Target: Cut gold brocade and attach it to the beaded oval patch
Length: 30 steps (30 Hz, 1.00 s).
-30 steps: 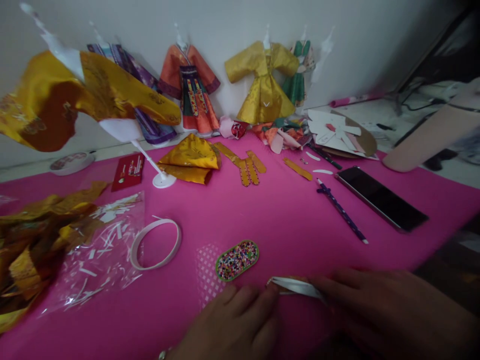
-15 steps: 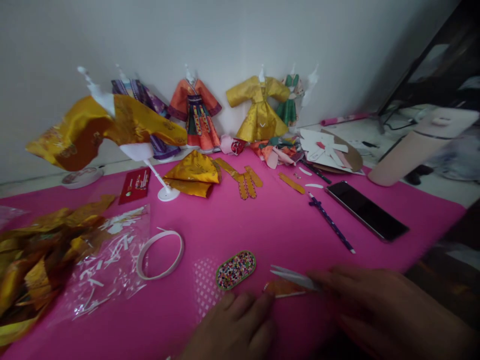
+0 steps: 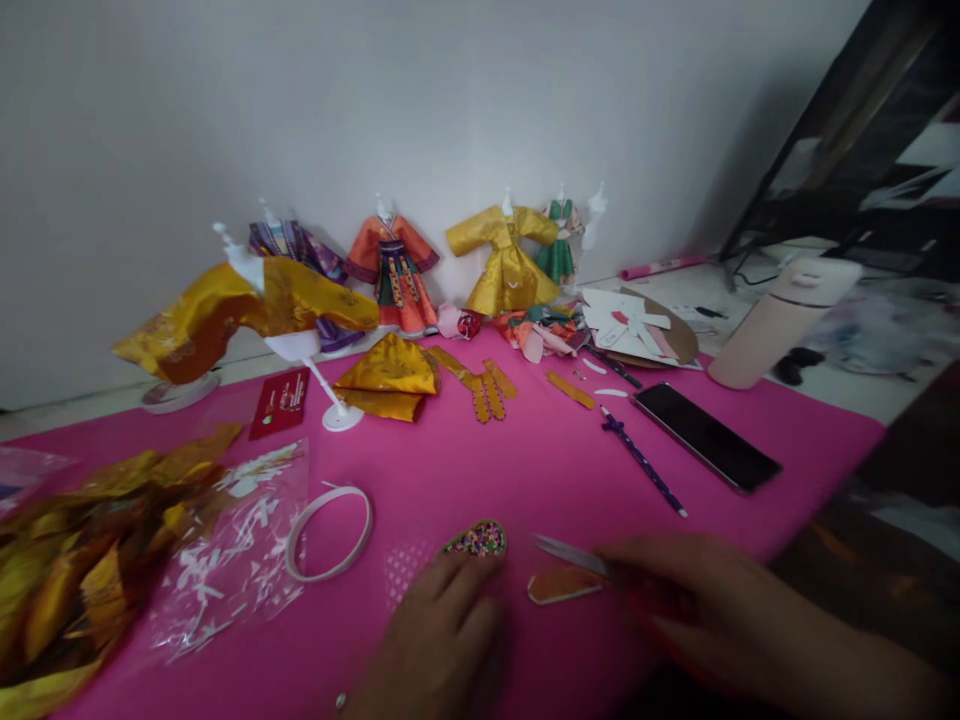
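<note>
My right hand [image 3: 720, 600] is closed around red-handled scissors [image 3: 574, 555], whose blades are nearly together and point left. Just under the blades lies a small orange fabric piece [image 3: 566, 585] with a pale edge, flat on the pink mat [image 3: 480, 470]. My left hand [image 3: 442, 630] reaches over an oval tin of colourful beads [image 3: 480, 540], its fingers stretched across the near left part of it. Whether those fingers grip the tin is hard to see because of blur. Beside the left hand is a patch of white mesh [image 3: 405, 570].
Doll stands dressed in orange [image 3: 394, 270], yellow [image 3: 506, 260] and gold [image 3: 247, 300] garments line the back. At left lie gold scraps [image 3: 97, 560], a plastic bag of white clippings [image 3: 240, 550] and a white ring strip [image 3: 330, 530]. A phone [image 3: 705, 435], purple pen [image 3: 645, 465] and flask [image 3: 780, 325] are right.
My left hand has left the orange piece and moved up and left over the bead tin. The scissor blades have come together. The camera view has tilted upward a little.
</note>
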Available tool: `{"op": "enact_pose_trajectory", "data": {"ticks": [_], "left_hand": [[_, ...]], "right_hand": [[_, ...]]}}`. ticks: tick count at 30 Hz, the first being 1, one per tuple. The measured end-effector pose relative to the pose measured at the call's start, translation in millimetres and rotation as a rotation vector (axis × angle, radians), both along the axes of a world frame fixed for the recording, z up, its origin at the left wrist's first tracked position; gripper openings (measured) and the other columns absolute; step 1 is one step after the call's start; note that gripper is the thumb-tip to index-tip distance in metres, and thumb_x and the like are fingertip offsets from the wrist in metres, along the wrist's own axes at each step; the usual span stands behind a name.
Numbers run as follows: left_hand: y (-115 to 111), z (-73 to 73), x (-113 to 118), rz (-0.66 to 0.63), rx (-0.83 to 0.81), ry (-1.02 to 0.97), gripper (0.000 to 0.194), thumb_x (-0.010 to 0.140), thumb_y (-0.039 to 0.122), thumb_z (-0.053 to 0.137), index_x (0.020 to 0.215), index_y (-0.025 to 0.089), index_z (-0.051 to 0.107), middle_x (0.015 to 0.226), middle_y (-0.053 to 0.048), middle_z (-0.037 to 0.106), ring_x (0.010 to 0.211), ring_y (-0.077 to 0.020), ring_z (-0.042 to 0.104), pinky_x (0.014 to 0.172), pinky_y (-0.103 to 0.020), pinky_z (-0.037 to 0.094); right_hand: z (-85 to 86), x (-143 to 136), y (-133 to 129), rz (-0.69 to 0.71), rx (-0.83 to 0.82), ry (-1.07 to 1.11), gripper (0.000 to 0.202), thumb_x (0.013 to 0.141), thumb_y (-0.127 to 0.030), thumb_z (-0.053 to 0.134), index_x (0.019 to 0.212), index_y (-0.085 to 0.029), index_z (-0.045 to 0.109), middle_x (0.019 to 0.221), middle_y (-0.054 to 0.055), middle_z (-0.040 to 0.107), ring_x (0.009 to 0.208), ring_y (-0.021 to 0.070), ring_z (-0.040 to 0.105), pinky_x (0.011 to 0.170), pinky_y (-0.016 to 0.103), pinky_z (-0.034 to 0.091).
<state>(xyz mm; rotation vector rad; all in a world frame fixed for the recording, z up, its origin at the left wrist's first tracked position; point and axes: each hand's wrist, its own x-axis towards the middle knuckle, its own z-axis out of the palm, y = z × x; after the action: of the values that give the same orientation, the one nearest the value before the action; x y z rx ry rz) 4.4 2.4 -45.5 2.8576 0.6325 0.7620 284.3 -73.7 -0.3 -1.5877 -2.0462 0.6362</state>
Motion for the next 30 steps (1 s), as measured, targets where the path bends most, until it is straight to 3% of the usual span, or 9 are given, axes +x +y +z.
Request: {"op": "enact_pose_trajectory", "data": {"ticks": [3,9,15,21,26,30], "left_hand": [[8,11.8,2,0.092,-0.075,0.001,0.040,0.089,0.002,0.050,0.125,0.017,0.054,0.130,-0.011,0.060,0.115,-0.0293,0.052,0.093,-0.048,0.048],[12,28.6,5,0.207,-0.210,0.053,0.030,0.089,0.009,0.056,0.116,0.022,0.054,0.121,-0.010,0.061,0.109,-0.0310,0.053,0.090,-0.054,0.046],[13,23.3,4,0.211,-0.331,0.011,0.025,0.087,0.009,0.059,0.108,0.020,0.053,0.111,-0.009,0.060,0.099,-0.0278,0.055,0.085,-0.048,0.048],[14,15.3,4,0.186,-0.333,-0.071,0.012,0.093,0.010,0.052,0.101,0.020,0.051,0.100,-0.007,0.059,0.091,-0.0250,0.055,0.079,-0.044,0.048],[11,12.6,5,0.124,-0.302,-0.093,0.017,0.091,0.012,0.057,0.104,0.021,0.050,0.107,-0.006,0.060,0.095,-0.0240,0.056,0.083,-0.043,0.048],[6,15.3,4,0.033,-0.287,-0.112,0.023,0.089,0.008,0.059,0.107,0.021,0.050,0.109,-0.007,0.060,0.096,-0.0220,0.057,0.082,-0.037,0.050]], "right_hand": [[-2.3,3,0,0.010,-0.094,-0.021,0.051,0.075,-0.008,0.057,0.120,-0.030,0.068,0.107,0.000,0.075,0.091,0.0211,0.072,0.078,0.031,0.058],[-0.1,5,1,-0.002,-0.125,-0.022,0.052,0.076,-0.011,0.060,0.123,-0.031,0.068,0.109,0.001,0.075,0.093,0.0217,0.072,0.078,0.030,0.058],[6.3,2,-1,0.028,-0.133,-0.033,0.059,0.074,-0.006,0.057,0.124,-0.036,0.067,0.107,-0.003,0.076,0.089,0.0171,0.073,0.076,0.024,0.057],[8.5,1,-2,0.050,-0.128,-0.044,0.055,0.078,-0.009,0.058,0.126,-0.035,0.067,0.111,0.000,0.076,0.092,0.0180,0.073,0.079,0.025,0.057],[9.5,-2,-2,0.039,-0.137,0.001,0.050,0.078,-0.007,0.056,0.118,-0.034,0.071,0.099,-0.002,0.077,0.081,0.0168,0.074,0.070,0.022,0.058],[7.3,-2,-3,0.024,-0.140,-0.016,0.043,0.081,-0.010,0.055,0.114,-0.030,0.073,0.097,0.001,0.077,0.081,0.0190,0.073,0.073,0.025,0.059]]}}
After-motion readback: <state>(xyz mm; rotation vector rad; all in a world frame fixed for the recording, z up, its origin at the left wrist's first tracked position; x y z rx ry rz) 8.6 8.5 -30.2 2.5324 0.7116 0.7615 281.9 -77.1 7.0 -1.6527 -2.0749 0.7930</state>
